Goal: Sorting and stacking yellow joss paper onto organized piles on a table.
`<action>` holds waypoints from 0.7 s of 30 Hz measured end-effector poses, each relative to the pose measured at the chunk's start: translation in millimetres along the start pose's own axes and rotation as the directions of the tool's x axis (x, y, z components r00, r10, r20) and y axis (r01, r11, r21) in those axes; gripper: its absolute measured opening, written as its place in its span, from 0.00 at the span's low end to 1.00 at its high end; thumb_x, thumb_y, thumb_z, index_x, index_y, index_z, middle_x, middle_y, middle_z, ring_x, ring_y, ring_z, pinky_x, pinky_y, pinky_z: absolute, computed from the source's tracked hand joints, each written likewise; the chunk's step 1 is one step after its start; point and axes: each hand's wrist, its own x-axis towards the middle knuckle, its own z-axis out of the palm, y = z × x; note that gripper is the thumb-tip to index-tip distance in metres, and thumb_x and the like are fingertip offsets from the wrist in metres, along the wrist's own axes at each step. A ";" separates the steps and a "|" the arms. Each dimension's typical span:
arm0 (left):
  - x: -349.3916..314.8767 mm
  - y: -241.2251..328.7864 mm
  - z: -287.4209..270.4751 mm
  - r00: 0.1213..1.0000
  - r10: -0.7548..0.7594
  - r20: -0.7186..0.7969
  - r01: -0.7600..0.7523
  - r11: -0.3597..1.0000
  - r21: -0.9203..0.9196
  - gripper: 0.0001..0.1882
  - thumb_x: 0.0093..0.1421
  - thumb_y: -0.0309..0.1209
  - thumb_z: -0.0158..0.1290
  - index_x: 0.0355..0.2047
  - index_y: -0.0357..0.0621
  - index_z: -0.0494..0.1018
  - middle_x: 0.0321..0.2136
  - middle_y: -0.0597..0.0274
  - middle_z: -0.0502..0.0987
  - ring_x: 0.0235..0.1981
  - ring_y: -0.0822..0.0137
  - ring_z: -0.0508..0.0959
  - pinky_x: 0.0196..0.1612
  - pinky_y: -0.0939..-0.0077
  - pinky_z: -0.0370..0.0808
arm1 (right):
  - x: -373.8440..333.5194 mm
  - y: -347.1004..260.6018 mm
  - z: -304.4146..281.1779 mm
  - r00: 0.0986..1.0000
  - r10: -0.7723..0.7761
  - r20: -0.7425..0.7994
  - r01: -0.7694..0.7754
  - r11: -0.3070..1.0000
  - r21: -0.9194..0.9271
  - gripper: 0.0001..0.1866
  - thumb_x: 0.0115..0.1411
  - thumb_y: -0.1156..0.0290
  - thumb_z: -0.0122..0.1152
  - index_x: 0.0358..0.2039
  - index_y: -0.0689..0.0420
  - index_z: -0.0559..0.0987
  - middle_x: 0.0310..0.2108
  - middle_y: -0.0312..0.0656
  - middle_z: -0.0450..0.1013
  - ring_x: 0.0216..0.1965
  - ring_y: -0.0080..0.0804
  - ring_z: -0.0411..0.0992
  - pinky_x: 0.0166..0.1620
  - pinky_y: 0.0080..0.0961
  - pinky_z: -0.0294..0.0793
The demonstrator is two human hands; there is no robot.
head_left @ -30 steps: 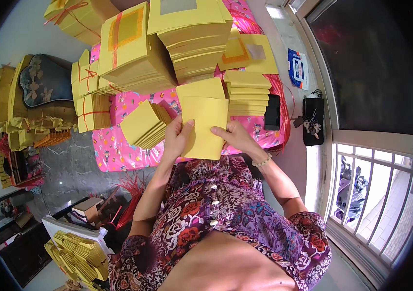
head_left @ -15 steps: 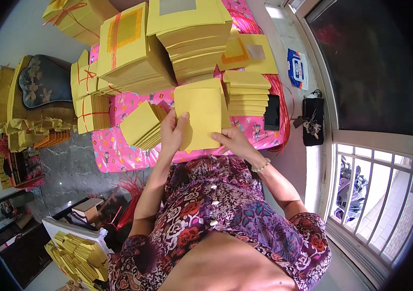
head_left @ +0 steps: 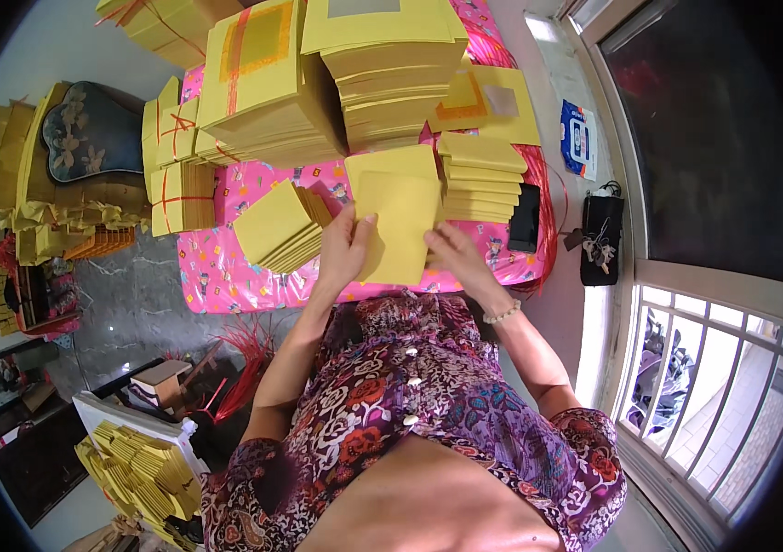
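A folded yellow paper (head_left: 399, 221) is in front of me, with another yellow sheet (head_left: 393, 161) showing behind its top edge. My left hand (head_left: 343, 247) is closed on its left side, thumb lying over the front. At its right edge, my right hand (head_left: 461, 259) has its fingers bent against the paper, partly hiding one another. To the left lies a fanned pile of folded yellow papers (head_left: 272, 225). On the right, beyond my right hand, sits a layered stack of folded yellow papers (head_left: 481, 175).
Tall yellow paper stacks (head_left: 391, 69) and red-tied bundles (head_left: 182, 198) stand on the pink patterned cover (head_left: 217, 293). A dark phone (head_left: 525, 218) lies beside red string (head_left: 552, 225). Keys (head_left: 601, 250) rest on a black pouch (head_left: 599, 216) near the barred window (head_left: 713, 317).
The view has shifted slightly. My right thumb has slid from the paper's front toward its right edge, and the hand sits a little higher. My left hand keeps its hold.
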 end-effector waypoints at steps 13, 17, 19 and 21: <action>5.1 -0.7 19.5 0.879 -0.232 0.417 0.183 0.971 0.155 0.16 0.62 0.37 0.48 0.42 0.35 0.72 0.23 0.58 0.75 0.25 0.70 0.75 0.30 0.73 0.72 | 17.2 16.9 -55.5 0.988 0.088 -0.128 -0.092 0.995 -0.025 0.15 0.65 0.61 0.53 0.42 0.59 0.76 0.31 0.35 0.76 0.28 0.20 0.75 0.27 0.17 0.75; 7.4 -1.4 27.2 0.898 -0.179 0.401 0.182 0.983 0.030 0.18 0.66 0.40 0.47 0.47 0.38 0.71 0.35 0.62 0.77 0.31 0.73 0.76 0.34 0.78 0.72 | 19.8 22.2 -112.1 0.954 0.018 -0.300 0.048 0.977 0.209 0.13 0.66 0.64 0.49 0.42 0.59 0.74 0.34 0.34 0.75 0.32 0.19 0.73 0.32 0.17 0.73; 8.2 0.5 19.9 0.913 -0.166 0.374 0.157 0.986 0.054 0.17 0.64 0.38 0.49 0.47 0.38 0.70 0.37 0.60 0.78 0.31 0.70 0.77 0.33 0.76 0.74 | 10.9 12.2 -126.4 0.898 -0.009 -0.441 0.148 0.948 0.281 0.13 0.67 0.63 0.46 0.40 0.59 0.73 0.29 0.31 0.72 0.26 0.18 0.70 0.27 0.17 0.69; 6.2 -0.3 11.1 0.932 -0.120 0.342 0.027 0.964 0.265 0.16 0.61 0.36 0.52 0.46 0.40 0.71 0.31 0.57 0.78 0.30 0.66 0.79 0.33 0.73 0.74 | 2.7 50.2 -173.6 0.873 -0.032 -0.486 0.074 0.995 0.068 0.12 0.67 0.63 0.46 0.38 0.58 0.73 0.25 0.30 0.70 0.24 0.17 0.68 0.26 0.17 0.67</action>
